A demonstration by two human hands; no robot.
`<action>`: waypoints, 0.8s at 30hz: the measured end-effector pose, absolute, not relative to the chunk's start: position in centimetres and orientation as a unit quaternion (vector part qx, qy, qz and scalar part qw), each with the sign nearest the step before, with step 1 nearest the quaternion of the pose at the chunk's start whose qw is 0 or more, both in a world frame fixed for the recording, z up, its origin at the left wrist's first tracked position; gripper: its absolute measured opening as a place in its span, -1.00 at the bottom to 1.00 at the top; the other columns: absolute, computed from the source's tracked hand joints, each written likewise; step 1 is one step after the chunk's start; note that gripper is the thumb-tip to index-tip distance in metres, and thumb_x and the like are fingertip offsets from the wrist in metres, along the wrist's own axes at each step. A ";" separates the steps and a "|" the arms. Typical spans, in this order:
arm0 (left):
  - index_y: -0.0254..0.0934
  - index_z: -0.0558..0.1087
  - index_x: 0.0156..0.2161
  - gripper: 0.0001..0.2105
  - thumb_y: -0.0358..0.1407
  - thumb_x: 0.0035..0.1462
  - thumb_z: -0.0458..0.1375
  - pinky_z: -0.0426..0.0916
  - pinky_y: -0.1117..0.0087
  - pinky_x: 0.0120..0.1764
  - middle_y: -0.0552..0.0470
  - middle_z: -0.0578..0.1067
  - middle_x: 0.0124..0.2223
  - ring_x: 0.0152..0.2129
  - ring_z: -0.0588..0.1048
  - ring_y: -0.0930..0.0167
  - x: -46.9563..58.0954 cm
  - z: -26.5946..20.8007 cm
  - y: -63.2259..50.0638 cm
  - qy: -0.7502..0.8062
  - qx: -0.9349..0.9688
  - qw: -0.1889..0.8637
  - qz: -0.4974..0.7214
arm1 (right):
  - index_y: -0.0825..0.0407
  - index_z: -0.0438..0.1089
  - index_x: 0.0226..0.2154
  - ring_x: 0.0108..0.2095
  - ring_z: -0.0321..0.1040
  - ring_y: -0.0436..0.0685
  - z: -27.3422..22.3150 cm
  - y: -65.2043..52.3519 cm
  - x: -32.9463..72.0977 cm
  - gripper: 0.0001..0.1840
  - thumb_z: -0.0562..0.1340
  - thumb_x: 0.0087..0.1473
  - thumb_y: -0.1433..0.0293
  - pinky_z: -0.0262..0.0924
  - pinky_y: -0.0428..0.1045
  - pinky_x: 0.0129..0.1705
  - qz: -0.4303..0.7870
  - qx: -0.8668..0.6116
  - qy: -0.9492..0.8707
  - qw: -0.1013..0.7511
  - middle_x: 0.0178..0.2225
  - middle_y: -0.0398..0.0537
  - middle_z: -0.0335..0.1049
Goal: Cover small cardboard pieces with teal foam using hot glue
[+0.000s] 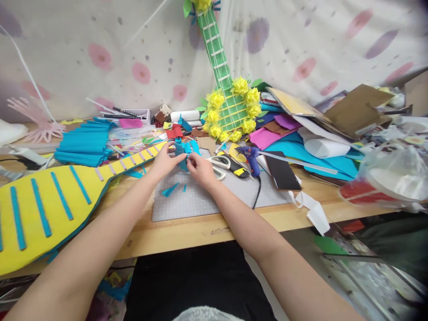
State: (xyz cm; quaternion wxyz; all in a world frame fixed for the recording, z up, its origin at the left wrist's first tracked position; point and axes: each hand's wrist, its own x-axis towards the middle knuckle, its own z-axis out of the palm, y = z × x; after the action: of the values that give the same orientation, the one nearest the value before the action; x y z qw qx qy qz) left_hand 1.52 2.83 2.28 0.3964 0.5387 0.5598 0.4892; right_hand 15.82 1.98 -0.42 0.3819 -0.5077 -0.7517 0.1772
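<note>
Above the grey cutting mat [200,196] my left hand [166,159] is closed on a piece of blue crepe paper [181,164]. My right hand [199,169] pinches the same paper at its right edge, fingertips close to my left thumb. Scissors with white handles [220,162] lie just right of my right hand. Small blue paper scraps [170,190] rest on the mat. To the left lies a yellow guitar-shaped cutout [63,196] with blue and pale strips, its neck reaching up to my left hand.
A green paper guitar with yellow flowers [219,58] leans on the curtain. Right of the mat's middle are a blue glue gun [250,158], a yellow-black cutter [238,168] and a phone [281,170]. Blue crepe paper [85,142] lies left; a plastic-wrapped tub [374,187] stands right.
</note>
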 end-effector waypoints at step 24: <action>-0.38 0.25 0.12 -0.58 -0.27 0.18 -0.03 0.04 0.13 0.19 -0.24 0.27 0.18 0.18 0.17 0.22 5.0 0.3 2.4 0.594 0.750 0.138 0.257 | -0.04 0.02 -0.11 -0.54 0.39 0.03 -3.0 7.0 17.8 -0.79 -0.08 0.20 0.29 0.31 -0.01 -0.43 0.429 -0.517 -0.426 0.606 -0.46 -0.17 0.31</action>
State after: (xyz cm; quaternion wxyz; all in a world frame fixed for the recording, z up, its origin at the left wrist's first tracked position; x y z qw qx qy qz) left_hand 5.01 2.36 0.33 0.1377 0.7502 0.5936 0.2566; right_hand 17.83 6.95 -3.01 0.6061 -0.5170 -0.4258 0.4291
